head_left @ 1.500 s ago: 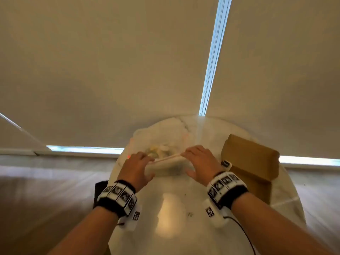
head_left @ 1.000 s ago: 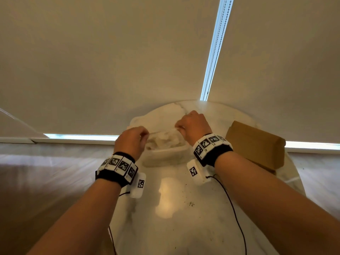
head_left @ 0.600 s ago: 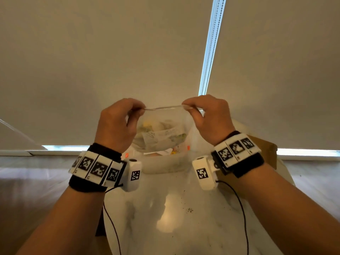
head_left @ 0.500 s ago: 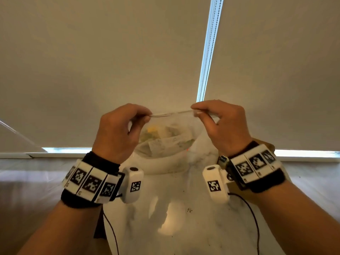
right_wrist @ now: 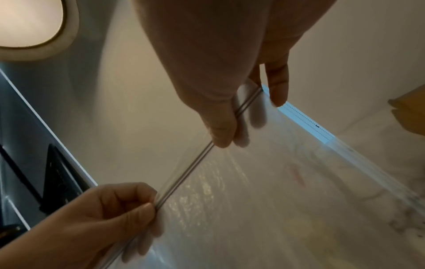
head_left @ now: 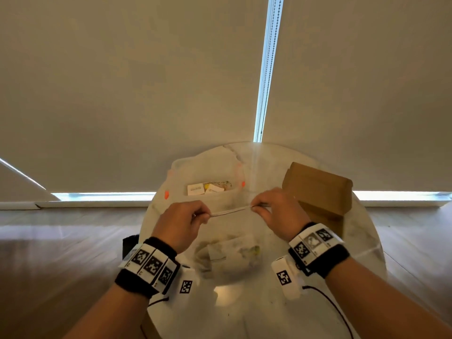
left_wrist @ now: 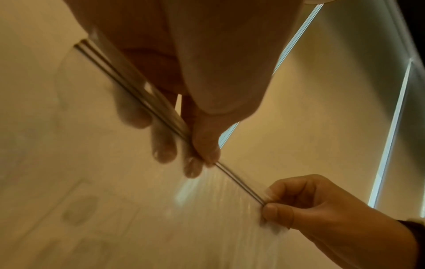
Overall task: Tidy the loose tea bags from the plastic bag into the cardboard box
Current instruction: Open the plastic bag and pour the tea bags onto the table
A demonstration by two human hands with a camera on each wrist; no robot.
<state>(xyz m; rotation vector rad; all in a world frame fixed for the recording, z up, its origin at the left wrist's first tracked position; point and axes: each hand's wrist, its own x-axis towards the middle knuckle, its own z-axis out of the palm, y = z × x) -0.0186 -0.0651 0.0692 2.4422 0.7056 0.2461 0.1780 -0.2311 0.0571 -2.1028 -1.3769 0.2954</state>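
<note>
A clear plastic bag (head_left: 227, 241) hangs over the round marble table (head_left: 244, 309), with several tea bags (head_left: 230, 253) showing through its lower part. Its zip strip (head_left: 230, 211) looks closed and is stretched between both hands. My left hand (head_left: 200, 214) pinches the strip's left end, with the thumb and fingers (left_wrist: 202, 151) on either side. My right hand (head_left: 256, 207) pinches the right end in the same way (right_wrist: 226, 138). The brown cardboard box (head_left: 318, 189) stands closed at the table's right, just beyond my right hand.
Behind the bag a second clear plastic wrapper or tub (head_left: 208, 177) with orange marks lies on the table, holding white sachets (head_left: 195, 189). A dark object (head_left: 129, 243) sits past the table's left edge. A roller blind with a bead chain (head_left: 267, 69) fills the background.
Both hands lifted the bag off the table by its zip strip, raised it high, and have now lowered it so it hangs nearer me. The grip has not changed.
</note>
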